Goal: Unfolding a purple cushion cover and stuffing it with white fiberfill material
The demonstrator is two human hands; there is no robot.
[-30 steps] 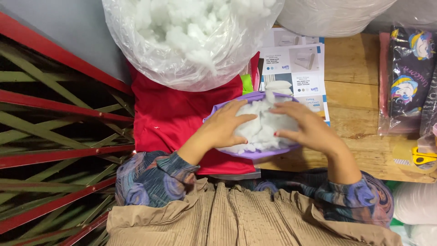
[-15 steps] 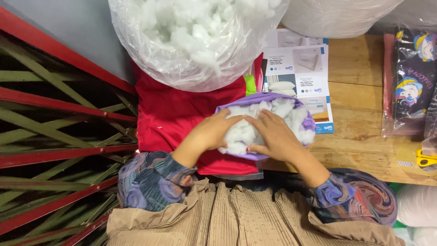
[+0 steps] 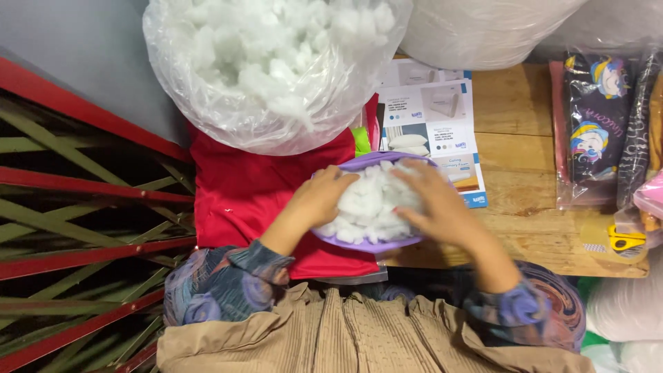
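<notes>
Pressing flat on the white stuffing (image 3: 369, 207) heaped in the purple cover (image 3: 366, 243), left hand (image 3: 319, 202) and right hand (image 3: 436, 207) grip nothing closed; filling looks partway, fluff bulging between them.

Two hands are seen, the left hand (image 3: 319, 200) and the right hand (image 3: 438, 207), on one purple cover (image 3: 373, 243) filled with one heap of white stuffing (image 3: 369, 200). Beyond the cover, one clear bag (image 3: 269, 69) is counted; to its right, one leaflet (image 3: 431, 131), one printed packet (image 3: 597, 128) and one pair of scissors (image 3: 627, 240).
</notes>
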